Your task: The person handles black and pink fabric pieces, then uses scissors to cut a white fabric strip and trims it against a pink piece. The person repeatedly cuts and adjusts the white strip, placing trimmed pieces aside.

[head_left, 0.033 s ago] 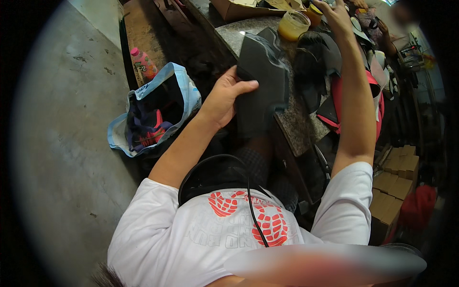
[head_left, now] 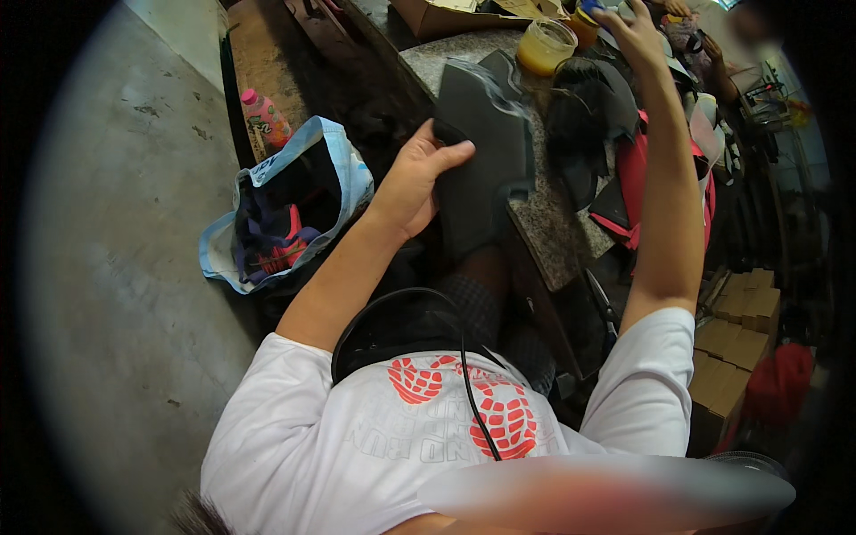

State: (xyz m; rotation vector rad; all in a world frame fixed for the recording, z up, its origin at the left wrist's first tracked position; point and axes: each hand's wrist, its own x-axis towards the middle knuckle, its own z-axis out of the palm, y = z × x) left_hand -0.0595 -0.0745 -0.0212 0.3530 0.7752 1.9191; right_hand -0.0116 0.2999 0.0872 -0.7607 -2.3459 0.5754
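My left hand (head_left: 413, 183) is closed on the near-left edge of a flat dark grey sheet (head_left: 486, 125), thumb on top. The sheet has a notched, curved outline, and it may be more than one layer. It is held over the edge of the speckled stone tabletop (head_left: 557, 241). At the top of the view, my right hand (head_left: 635, 40) reaches far forward. Its fingers close around a small blue object (head_left: 590, 7), partly cut off by the frame. Just left of that hand stand an open jar of yellowish paste (head_left: 546, 49) and an orange-brown jar (head_left: 581, 31).
Dark cut pieces (head_left: 580, 125) and a pink-red bag (head_left: 633, 178) lie on the table's right. A light blue tote (head_left: 334, 169) and a pink-capped bottle (head_left: 265, 116) are at left. Cardboard boxes (head_left: 731, 348) are stacked at right. Another person's hand (head_left: 675, 7) shows far right.
My right hand has shifted slightly right and nearer, and the blue object now shows in its fingers. My left hand and the grey sheet have moved a little left.
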